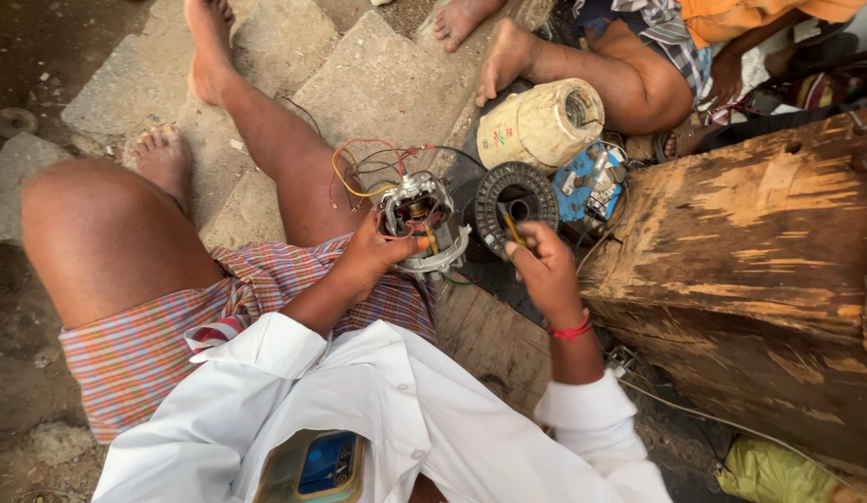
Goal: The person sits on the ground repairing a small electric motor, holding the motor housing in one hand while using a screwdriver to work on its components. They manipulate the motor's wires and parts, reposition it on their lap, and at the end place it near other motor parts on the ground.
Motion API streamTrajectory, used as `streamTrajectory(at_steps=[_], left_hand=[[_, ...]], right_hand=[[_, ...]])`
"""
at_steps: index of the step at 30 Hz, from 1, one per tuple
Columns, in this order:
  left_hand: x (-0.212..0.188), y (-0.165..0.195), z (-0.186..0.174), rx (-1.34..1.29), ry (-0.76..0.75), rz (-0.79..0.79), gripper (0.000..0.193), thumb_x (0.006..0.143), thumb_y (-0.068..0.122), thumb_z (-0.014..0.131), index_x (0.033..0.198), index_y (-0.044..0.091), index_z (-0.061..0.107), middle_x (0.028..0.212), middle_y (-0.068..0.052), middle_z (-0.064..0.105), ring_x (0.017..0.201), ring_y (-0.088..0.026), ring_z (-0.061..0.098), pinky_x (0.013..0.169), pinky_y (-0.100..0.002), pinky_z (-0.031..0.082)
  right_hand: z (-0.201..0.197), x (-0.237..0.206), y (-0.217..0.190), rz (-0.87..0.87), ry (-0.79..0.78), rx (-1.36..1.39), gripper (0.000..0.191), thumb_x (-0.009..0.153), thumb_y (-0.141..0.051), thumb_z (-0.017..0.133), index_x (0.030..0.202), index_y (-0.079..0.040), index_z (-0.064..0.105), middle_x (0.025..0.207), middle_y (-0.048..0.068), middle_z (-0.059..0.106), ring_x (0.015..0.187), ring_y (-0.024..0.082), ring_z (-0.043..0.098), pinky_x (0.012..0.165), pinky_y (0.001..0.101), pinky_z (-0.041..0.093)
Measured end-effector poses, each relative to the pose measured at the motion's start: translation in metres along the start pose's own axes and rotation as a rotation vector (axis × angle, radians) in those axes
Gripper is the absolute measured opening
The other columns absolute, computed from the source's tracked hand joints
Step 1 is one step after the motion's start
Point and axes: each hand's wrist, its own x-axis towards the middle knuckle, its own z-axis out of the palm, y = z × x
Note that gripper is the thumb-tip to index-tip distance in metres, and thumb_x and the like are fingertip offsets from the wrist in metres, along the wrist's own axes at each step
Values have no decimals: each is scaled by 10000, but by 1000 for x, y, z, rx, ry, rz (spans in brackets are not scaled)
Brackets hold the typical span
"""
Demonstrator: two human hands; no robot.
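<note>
Head view: left hand (373,256) grips small motor (422,224) tight. Right hand (543,265) pinches yellow-handled tool (513,229). Loose wires (363,168) dangle; tool could slip, might snag or snap wires, maybe poke thumb.

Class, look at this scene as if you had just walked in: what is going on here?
A person sits on the ground in a white shirt and checked cloth. The left hand grips a small electric motor assembly with loose coloured wires. The right hand, with a red wrist thread, holds a thin yellow-handled tool in front of a dark ribbed ring. A cream cylindrical casing lies behind, a worn wooden block on the right. Another person's bare legs show at the top.
</note>
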Motion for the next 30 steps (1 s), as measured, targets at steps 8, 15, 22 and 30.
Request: streamTrajectory(at_steps=[8,15,22,30], left_hand=[[-3,1,3,225,-112,-86,687,746,162,868,1333,3,548,1141,-84,733,1029,-183,705,918,-338,574],[-3,-4,5,243,-202,-66,725,735,164,902,1336,-12,536,1172,-75,712,1067,-148,676,957,-320,555],[-1,-10,6,225,-210,-41,788,730,203,913,1374,-9,511,1228,-82,692,1101,-148,660,983,-313,537],[-3,-8,3,286,-177,-28,733,747,188,889,1358,21,522,1169,-69,721,1057,-153,689,912,-320,563]], right_hand=[[-33,47,-66,-185,-294,-255,234,1010,-183,650,1160,-9,694,834,4,659,738,68,591,648,259,476],[-32,82,-94,-319,-484,-449,226,908,-158,754,1076,-15,704,806,50,687,716,104,620,649,278,492],[-31,87,-84,-283,-451,-318,266,908,-109,742,1137,-5,655,914,39,699,813,106,631,719,277,516],[-22,68,-18,-51,-227,46,364,964,-100,675,1304,-21,574,1033,56,641,857,115,600,735,294,502]])
